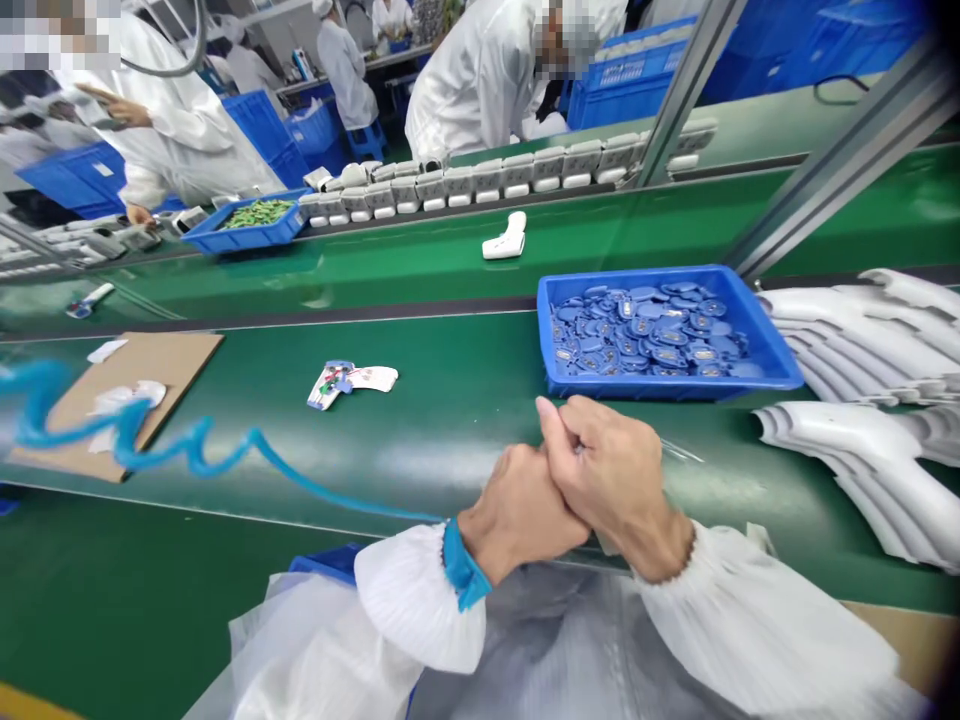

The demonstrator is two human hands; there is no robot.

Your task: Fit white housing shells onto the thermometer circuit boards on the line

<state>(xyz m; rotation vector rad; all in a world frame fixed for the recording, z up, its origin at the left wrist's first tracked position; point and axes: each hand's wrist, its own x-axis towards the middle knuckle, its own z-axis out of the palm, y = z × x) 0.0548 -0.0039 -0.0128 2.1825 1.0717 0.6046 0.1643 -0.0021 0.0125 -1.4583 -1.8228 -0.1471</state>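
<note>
My left hand (521, 508) and my right hand (611, 482) press together above the front of the green bench. Both are closed, fingers curled inward and thumb side up; whatever may be inside them is hidden. A blue wrist strap (459, 568) circles my left wrist, its coiled cord (259, 445) running off to the left. Just beyond my right hand stands a blue bin (675, 385) full of small blue oval parts (645, 325). Further left lies a white gun-shaped housing half (371, 378) with a circuit board and coloured wires in it.
Stacked white curved shells (862, 440) lie at the right. A cardboard sheet (176, 375) with white pieces is at the left. On the green belt (405, 265) lies a white housing (506, 240). Behind it are a grey-white device row (472, 185), a parts tray (247, 235), metal posts and co-workers.
</note>
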